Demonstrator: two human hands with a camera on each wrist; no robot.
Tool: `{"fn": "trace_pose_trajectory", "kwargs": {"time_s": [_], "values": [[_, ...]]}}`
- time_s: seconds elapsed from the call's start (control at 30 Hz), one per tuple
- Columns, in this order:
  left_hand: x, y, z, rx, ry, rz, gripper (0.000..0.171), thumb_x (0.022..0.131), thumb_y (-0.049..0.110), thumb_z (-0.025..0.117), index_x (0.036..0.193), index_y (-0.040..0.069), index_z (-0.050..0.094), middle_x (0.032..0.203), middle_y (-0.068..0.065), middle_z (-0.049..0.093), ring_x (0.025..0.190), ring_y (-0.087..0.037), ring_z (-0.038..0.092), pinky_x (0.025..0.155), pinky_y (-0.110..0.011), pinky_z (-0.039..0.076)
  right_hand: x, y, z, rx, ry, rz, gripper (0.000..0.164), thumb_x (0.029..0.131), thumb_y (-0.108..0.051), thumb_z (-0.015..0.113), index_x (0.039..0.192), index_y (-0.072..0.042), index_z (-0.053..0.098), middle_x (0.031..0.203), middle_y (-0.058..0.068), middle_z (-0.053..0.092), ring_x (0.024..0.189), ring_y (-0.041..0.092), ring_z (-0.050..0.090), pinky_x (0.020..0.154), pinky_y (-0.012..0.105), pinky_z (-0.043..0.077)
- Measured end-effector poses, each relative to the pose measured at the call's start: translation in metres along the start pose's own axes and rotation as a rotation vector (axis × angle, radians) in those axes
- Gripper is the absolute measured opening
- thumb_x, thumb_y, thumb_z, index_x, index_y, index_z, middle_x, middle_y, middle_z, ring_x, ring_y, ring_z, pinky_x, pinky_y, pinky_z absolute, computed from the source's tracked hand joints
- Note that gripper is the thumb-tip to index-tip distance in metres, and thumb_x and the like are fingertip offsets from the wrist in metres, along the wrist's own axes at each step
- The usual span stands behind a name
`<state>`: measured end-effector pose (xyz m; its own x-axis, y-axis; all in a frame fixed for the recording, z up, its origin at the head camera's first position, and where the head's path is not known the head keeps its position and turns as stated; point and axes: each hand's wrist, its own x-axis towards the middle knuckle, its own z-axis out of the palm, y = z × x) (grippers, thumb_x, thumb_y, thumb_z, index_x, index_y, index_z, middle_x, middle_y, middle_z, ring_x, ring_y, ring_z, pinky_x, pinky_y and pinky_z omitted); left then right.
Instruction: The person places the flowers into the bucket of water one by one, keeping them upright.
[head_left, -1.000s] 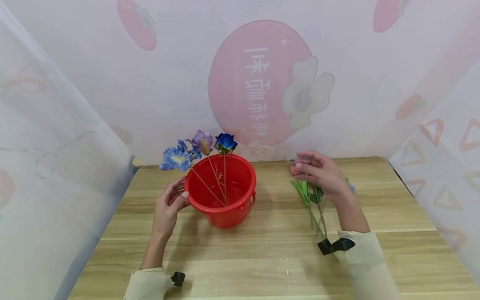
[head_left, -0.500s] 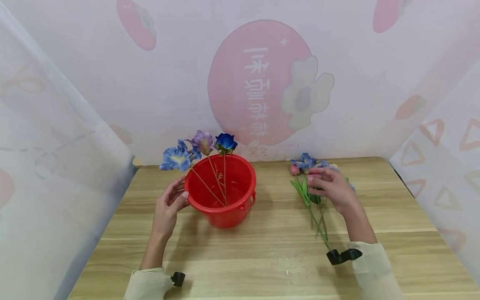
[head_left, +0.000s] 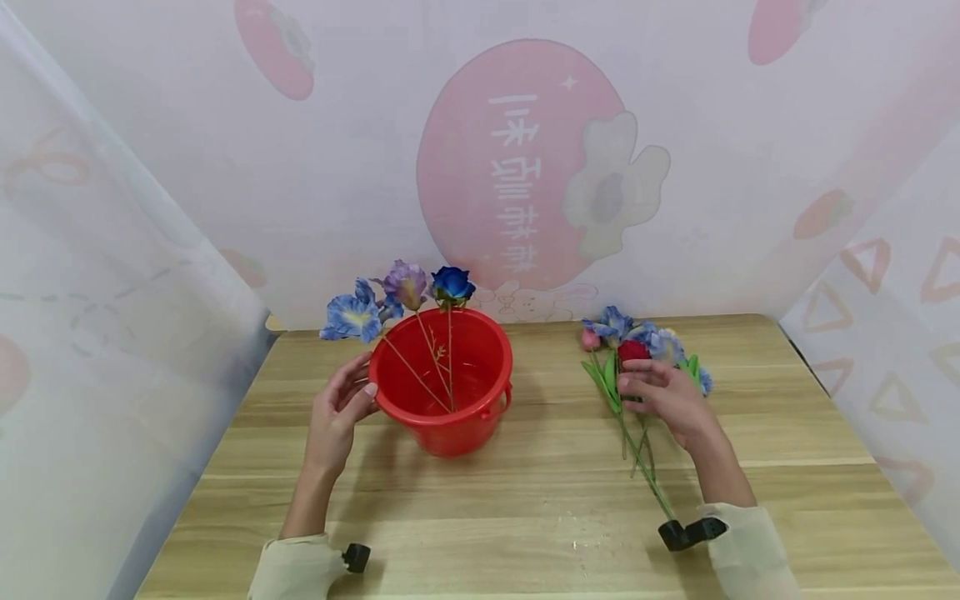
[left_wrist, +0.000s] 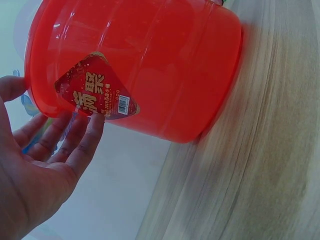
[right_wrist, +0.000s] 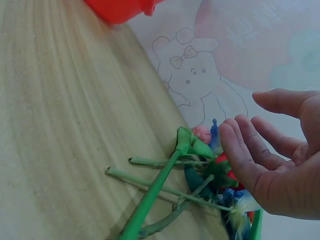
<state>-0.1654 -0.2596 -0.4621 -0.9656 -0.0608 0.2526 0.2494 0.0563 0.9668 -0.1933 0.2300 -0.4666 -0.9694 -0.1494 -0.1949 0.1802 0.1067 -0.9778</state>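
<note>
At the left of the head view, my left hand touches the side of a red bucket, thumb at the rim. In the left wrist view its fingers lie lightly against the outer wall near a diamond-shaped label. A blue iris, a purple iris and a blue rose lean in the bucket. My right hand hovers over flowers on the table, fingers loosely bent, holding nothing. Below it are a red rose, a pink bud and blue irises.
Green stems of the loose flowers cross on the wooden table, pointing toward the front. A patterned cloth backdrop rises along the table's back edge. The bucket's handle hangs on its right side.
My right hand has drawn back toward the front and slightly right, uncovering the blue irises and then the red rose. The left hand, bucket and flowers in it have stayed put.
</note>
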Motion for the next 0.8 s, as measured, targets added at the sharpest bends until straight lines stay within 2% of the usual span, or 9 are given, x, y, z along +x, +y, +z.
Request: {"fn": "trace_pose_trajectory", "kwargs": {"time_s": [0.23,0.53,0.67,0.8], "values": [[-0.001,0.000,0.000,0.003,0.000,0.001,0.050,0.107,0.008,0.062,0.156,-0.002,0.051,0.135,-0.009,0.068,0.116,-0.011,0.074,0.084,-0.024,0.066,0.000,0.008,0.002,-0.021,0.010,0.001,0.059,0.107,-0.013,0.067,0.156,0.009,0.043,0.135,0.015,0.068,0.108,0.010,0.074,0.100,0.039,0.064],[0.001,-0.001,-0.001,0.012,0.003,0.009,0.049,0.108,0.009,0.061,0.155,-0.001,0.052,0.133,-0.006,0.069,0.114,-0.011,0.074,0.084,-0.025,0.066,0.004,0.016,0.003,-0.104,-0.003,0.018,0.053,0.104,-0.008,0.069,0.150,0.011,0.049,0.127,0.020,0.068,0.099,0.014,0.074,0.086,0.034,0.067],[0.000,-0.001,-0.001,0.013,0.005,0.007,0.049,0.108,0.009,0.061,0.155,-0.001,0.052,0.132,-0.006,0.069,0.114,-0.012,0.074,0.084,-0.024,0.066,0.004,0.019,0.003,-0.160,-0.018,0.038,0.052,0.104,-0.007,0.069,0.149,0.010,0.051,0.130,0.028,0.067,0.101,0.017,0.074,0.085,0.033,0.067],[0.000,-0.002,0.000,0.012,0.009,0.004,0.049,0.107,0.009,0.062,0.155,-0.001,0.053,0.132,-0.006,0.070,0.114,-0.012,0.074,0.084,-0.024,0.066,0.003,0.022,0.003,-0.258,-0.008,0.051,0.050,0.101,-0.007,0.072,0.147,0.007,0.056,0.132,0.029,0.069,0.101,0.017,0.074,0.080,0.029,0.064]]}}
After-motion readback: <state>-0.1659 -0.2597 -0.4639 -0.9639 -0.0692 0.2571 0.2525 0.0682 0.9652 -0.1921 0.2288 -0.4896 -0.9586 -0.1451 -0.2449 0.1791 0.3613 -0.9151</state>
